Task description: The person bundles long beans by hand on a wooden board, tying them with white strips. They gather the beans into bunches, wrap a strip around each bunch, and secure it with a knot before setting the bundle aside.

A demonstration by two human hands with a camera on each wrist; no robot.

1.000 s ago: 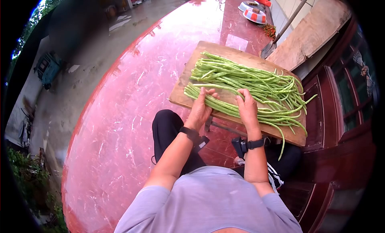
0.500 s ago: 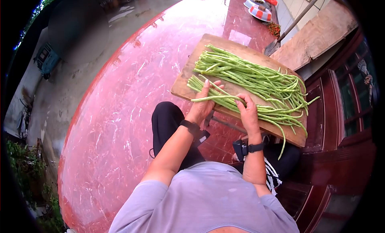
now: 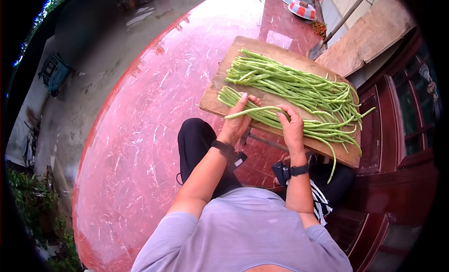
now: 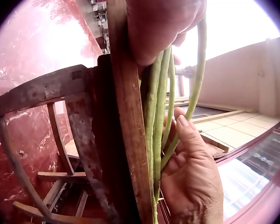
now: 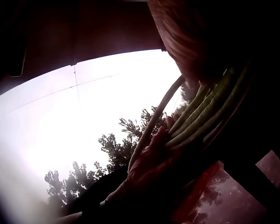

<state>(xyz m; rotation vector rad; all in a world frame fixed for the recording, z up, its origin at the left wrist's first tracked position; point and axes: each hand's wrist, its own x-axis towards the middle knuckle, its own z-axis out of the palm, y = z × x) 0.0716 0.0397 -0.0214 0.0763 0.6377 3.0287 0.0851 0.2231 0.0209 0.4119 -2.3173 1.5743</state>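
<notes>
Long green beans lie in two groups on a wooden board (image 3: 217,96). The larger pile (image 3: 285,80) is toward the far side; a smaller bunch (image 3: 228,97) runs along the near edge. My left hand (image 3: 235,124) holds the smaller bunch near its left end, thumb on the near side and fingertips showing beyond. A single long bean (image 3: 252,110) lies across this hand, its left end sticking out past the thumb. Its other part is pinched by my right hand (image 3: 293,127), whose thumb (image 4: 186,128) presses along the beans in the left wrist view. The right wrist view is dark.
The board sits on a wooden frame (image 4: 79,112) above a glossy red floor (image 3: 140,169). One bean (image 3: 333,166) hangs over the board's near edge. Dark red doors (image 3: 374,127) stand close on the right, with a leaning plank (image 3: 367,40) and covered dishes (image 3: 301,10) farther off.
The single bean's left end has swung toward me, from along the bunch to across my left hand. Both hands stay near the same places, and the head view has shifted slightly.
</notes>
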